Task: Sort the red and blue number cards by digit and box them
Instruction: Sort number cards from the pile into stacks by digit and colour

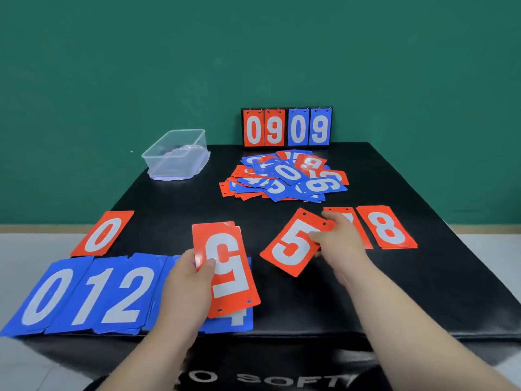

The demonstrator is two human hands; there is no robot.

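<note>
**Sorting under way, boxing not begun**

The left hand (189, 277) pinches a small stack of red cards (225, 266) (top one a 5, upside down) over the blue row (90, 294). The right hand (335, 238) pinches a red 5 card (293, 244) by its edge, low over the black mat (423, 277). A red 0 (101, 232) and a red 8 (387, 227) lie sorted. The mixed pile (284, 176) behind is unsorted, and no card shows in the clear box (177, 153). Most of the task appears to remain.

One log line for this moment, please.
left hand: holds red stack, inverted 5 on top | right hand: grips red 5 card | mixed pile: far centre | box: far left
</note>
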